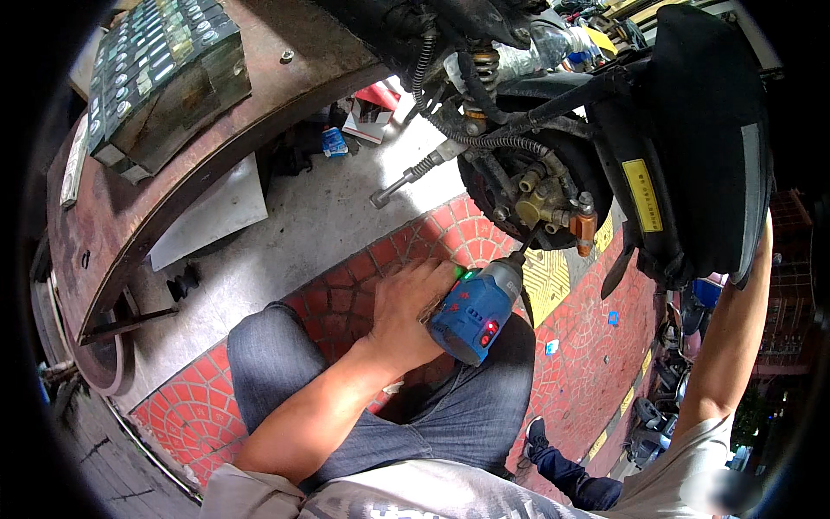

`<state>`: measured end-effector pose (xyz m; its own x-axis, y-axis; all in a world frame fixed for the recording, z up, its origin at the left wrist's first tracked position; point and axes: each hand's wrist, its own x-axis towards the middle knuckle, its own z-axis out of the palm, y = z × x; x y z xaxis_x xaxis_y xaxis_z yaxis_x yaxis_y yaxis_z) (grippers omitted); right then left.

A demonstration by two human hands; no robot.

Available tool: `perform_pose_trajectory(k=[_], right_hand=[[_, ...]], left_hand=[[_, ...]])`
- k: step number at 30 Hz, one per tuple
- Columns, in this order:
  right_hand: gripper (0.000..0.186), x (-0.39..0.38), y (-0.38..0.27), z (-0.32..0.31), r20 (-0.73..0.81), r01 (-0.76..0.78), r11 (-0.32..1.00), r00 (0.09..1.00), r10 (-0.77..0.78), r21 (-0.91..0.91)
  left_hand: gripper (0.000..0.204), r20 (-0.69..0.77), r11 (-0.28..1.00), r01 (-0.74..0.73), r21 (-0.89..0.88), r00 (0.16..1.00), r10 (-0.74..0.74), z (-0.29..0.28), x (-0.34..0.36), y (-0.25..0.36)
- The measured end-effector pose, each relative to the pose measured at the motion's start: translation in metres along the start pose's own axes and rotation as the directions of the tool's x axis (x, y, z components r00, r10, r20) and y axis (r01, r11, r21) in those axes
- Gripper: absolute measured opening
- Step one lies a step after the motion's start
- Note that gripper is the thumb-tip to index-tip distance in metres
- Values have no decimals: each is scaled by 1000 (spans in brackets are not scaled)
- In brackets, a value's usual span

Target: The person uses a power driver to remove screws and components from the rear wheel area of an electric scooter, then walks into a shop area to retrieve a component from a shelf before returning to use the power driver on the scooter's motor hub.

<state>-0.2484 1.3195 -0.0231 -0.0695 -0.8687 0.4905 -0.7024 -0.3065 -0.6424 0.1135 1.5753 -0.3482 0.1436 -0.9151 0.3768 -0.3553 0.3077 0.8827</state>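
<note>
My left hand (413,313) grips a blue cordless driver (474,310) with green and red lights lit. Its bit points up and right at the brass-coloured brake caliper (545,201) of a scooter wheel (519,186). The hand hovers above my left knee, which is in jeans. My right arm (724,346) reaches up along the right side, behind the scooter's black body panel (692,147). That panel hides my right hand.
A rusty curved metal platform (216,138) at the upper left carries a case of small tool bits (160,69). A rod with a spring (406,177) lies on the concrete. Small boxes (367,117) sit beneath the platform. Another person's leg and shoe (558,467) stand on the red paving.
</note>
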Motion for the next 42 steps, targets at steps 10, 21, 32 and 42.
perform_pose_trajectory(k=[10, 21, 32, 42], right_hand=[[43, -3, -2, -2, 3, 2, 1000, 1000, -2, -2], [43, 11, -1, 2, -2, 17, 1000, 1000, -17, -10], [34, -56, -106, 46, -226, 394, 909, 881, -416, -136], [42, -223, -82, 175, 350, 313, 897, 840, -415, 313]], left_hand=[[26, -31, 992, 34, -124, 999, -38, 3, 0, 4], [35, 21, 998, 31, -54, 999, -30, 0, -1, 0], [32, -38, 999, 17, -43, 999, -19, -6, -1, 0], [38, -55, 988, 19, -156, 998, -28, 1, -1, 6]])
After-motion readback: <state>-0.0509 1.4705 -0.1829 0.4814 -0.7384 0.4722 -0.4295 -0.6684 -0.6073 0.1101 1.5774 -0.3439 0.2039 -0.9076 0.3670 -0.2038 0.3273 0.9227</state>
